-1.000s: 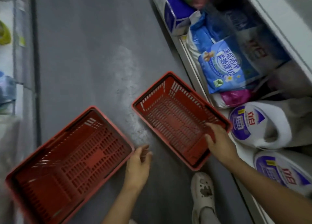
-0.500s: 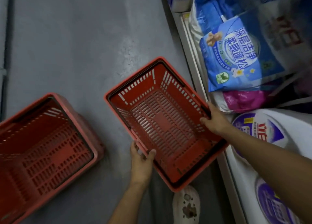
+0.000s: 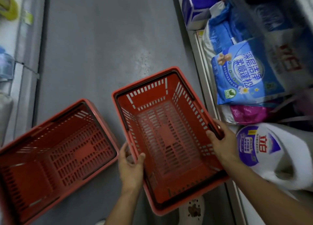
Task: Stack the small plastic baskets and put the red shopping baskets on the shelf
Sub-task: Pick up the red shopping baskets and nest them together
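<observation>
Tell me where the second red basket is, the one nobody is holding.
In the head view, the free red basket sits lower left on the grey floor, just left of the left hand and the held basket.

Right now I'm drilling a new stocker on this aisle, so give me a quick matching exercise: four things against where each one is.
Things:
1. left hand
2. right hand
3. second red basket
4. blue bag

Places:
A. on the right-side shelf
B. on the floor, unheld
C. on the held basket's left rim
D. on its right rim

Pairs: 1-C, 2-D, 3-B, 4-A
</observation>
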